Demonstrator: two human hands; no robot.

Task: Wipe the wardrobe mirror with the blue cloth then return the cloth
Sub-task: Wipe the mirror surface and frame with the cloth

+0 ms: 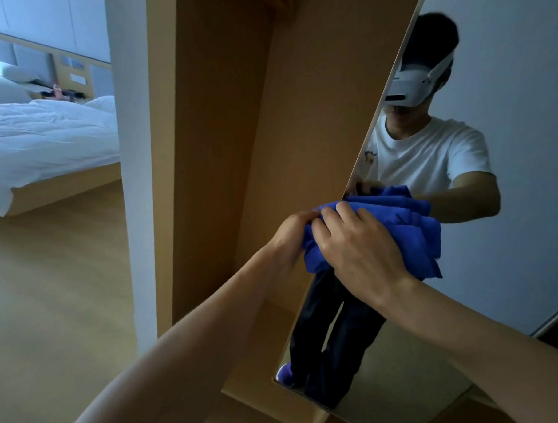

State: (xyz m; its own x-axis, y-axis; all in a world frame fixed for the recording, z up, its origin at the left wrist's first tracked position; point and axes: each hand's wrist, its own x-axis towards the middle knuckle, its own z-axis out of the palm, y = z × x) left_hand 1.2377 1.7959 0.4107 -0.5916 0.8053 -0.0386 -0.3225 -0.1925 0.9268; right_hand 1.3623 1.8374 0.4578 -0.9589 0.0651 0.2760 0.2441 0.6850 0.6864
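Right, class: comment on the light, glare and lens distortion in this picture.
Head view: dim, bluish light; no glare on the mirror, its reflection clear; the wide lens tilts the wardrobe panel and stretches the forearms; left hand, right hand and blue cloth look sharp.

Dim, bluish daylight comes from far left of the hands (362, 249), brightest on the bed (44, 132). The wardrobe panel (222, 118) just beyond them sits in soft shadow. Frame edges bow; fine detail looks slightly soft.
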